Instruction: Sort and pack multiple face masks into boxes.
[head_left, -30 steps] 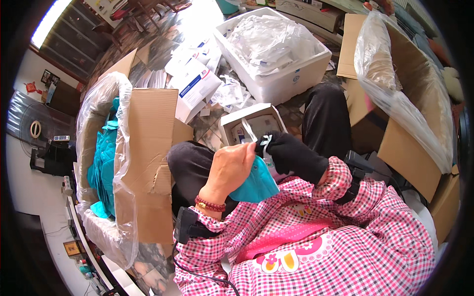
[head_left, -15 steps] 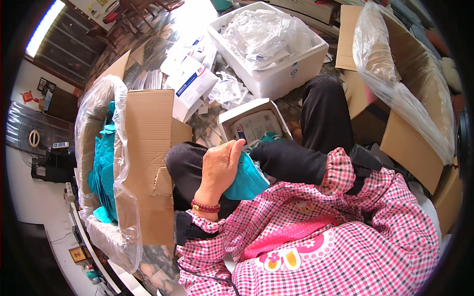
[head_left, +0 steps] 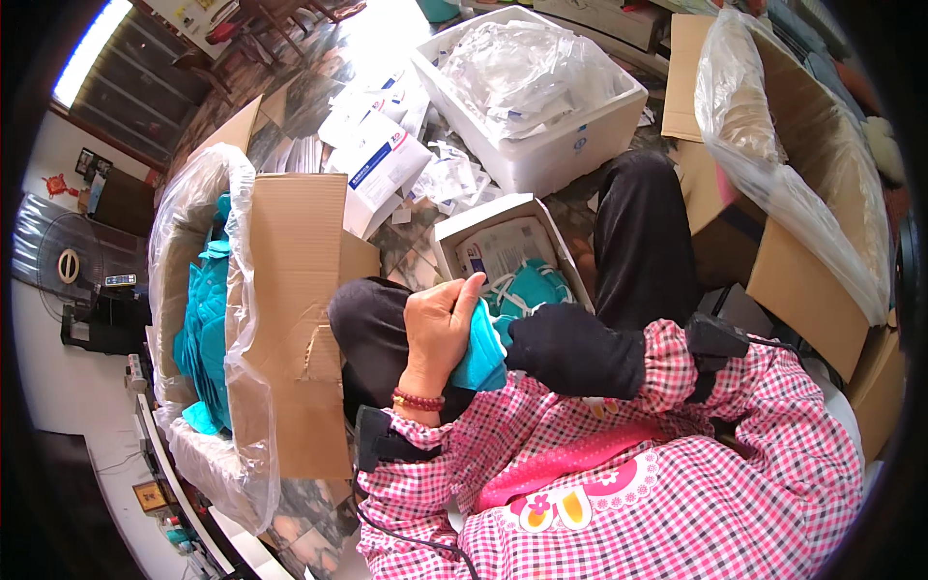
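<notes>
A teal face mask (head_left: 480,353) is held in front of my lap. My left hand (head_left: 435,324), bare with a red bead bracelet at the wrist, is closed on its left side, thumb up. My right hand (head_left: 556,343), in a black glove, is closed at the mask's right edge, its fingertips mostly hidden. Just beyond the hands, a white carton (head_left: 448,237) stands open. It holds clear printed packets (head_left: 507,247) and teal masks with white straps (head_left: 536,287).
At left, a plastic-lined cardboard box (head_left: 295,319) holds a pile of teal masks (head_left: 203,329). A white foam box (head_left: 541,169) full of clear packets stands ahead. Beside it lie white cartons (head_left: 389,164) and loose packets (head_left: 449,179). Another lined cardboard box (head_left: 807,290) stands at right.
The mask has turned and looks narrower, folded between my hands. My right hand has come lower and nearer my body, uncovering more of the masks in the white carton.
</notes>
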### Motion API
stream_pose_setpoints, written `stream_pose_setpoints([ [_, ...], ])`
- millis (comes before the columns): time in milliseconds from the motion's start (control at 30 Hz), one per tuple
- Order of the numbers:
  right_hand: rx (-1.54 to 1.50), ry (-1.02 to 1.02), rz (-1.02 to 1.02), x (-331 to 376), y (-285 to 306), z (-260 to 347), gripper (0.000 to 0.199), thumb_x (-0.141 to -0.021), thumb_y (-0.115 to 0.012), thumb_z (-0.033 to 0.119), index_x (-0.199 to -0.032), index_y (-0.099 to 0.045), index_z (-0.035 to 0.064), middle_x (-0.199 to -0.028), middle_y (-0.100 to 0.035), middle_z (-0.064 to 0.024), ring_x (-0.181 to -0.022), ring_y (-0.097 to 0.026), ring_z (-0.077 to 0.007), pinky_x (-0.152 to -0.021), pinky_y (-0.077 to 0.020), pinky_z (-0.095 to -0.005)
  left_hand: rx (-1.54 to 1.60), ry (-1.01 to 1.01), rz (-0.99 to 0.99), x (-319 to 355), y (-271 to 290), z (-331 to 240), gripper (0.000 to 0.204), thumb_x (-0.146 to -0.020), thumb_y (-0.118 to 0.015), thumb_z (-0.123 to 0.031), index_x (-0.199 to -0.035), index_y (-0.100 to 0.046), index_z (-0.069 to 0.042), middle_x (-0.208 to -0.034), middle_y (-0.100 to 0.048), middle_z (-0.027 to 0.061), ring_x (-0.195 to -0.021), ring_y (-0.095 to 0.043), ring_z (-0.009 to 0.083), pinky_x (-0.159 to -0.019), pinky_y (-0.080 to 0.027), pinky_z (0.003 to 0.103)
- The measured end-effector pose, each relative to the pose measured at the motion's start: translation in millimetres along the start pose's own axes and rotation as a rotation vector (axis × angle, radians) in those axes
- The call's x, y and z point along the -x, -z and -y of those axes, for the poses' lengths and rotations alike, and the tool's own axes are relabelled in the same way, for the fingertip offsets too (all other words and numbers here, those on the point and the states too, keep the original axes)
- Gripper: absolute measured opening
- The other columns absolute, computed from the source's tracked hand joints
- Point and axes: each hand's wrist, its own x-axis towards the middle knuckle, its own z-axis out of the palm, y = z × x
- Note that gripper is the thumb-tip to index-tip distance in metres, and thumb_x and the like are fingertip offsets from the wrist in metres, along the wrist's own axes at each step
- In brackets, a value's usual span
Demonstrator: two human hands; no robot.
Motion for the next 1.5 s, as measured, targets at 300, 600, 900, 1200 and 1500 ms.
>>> stream_pose_setpoints([
  [300,0.017,-0.087,0.279,11.0,10.9,5.5,0.013,-0.078,-0.067,0.011,-0.091,-0.066,0.0092,-0.084,-0.062,-0.0133,-0.079,-0.065,-0.0307,-0.068,-0.0526,-0.0409,0.459,0.168,-0.078,-30.9,44.8,10.8,0.048,-0.103,-0.054,-0.038,-0.065,-0.054,-0.007,-0.059,-0.049,-0.0042,-0.054,-0.040,0.0038,-0.049,-0.032,0.024],
  [600,-1.281,-0.450,-0.224,-19.3,-8.3,-59.1,0.017,-0.089,-0.061,0.004,-0.105,-0.065,0.0038,-0.097,-0.065,-0.0081,-0.091,-0.064,-0.0156,-0.079,-0.0517,-0.0315,1.293,-0.042,0.299,-13.6,11.8,30.1,0.057,-0.105,-0.035,-0.047,-0.072,-0.053,-0.004,-0.072,-0.048,0.0045,-0.066,-0.044,0.0143,-0.062,-0.037,0.027],
  [900,-1.174,-0.728,0.334,-26.7,-5.4,-26.2,0.020,-0.082,-0.062,0.003,-0.100,-0.071,0.0028,-0.102,-0.071,-0.0101,-0.085,-0.069,-0.0190,-0.081,-0.0532,-0.0323,0.809,-0.205,-0.050,1.7,-23.5,9.2,0.028,-0.106,-0.042,-0.019,-0.083,-0.053,-0.006,-0.097,-0.054,0.0101,-0.092,-0.052,0.0204,-0.090,-0.043,0.033],
  [1200,-0.254,-0.248,-0.132,-0.7,0.6,-48.0,0.016,-0.081,-0.064,-0.005,-0.094,-0.064,0.0054,-0.086,-0.063,-0.0135,-0.082,-0.068,-0.0296,-0.072,-0.0543,-0.0357,0.606,0.572,0.464,-12.9,50.9,6.1,0.073,-0.097,-0.040,-0.065,-0.121,-0.060,0.001,-0.109,-0.067,0.0093,-0.100,-0.064,0.0169,-0.086,-0.051,0.030],
  [1500,-0.166,-0.319,-0.203,-0.8,-6.4,-43.6,0.020,-0.078,-0.068,0.002,-0.096,-0.063,0.0084,-0.085,-0.064,-0.0122,-0.078,-0.067,-0.0315,-0.068,-0.0534,-0.0378,-0.038,0.236,0.502,-13.0,33.3,-22.5,0.033,-0.097,-0.062,-0.027,-0.106,-0.066,0.004,-0.087,-0.065,0.0040,-0.080,-0.056,0.0095,-0.070,-0.046,0.028],
])
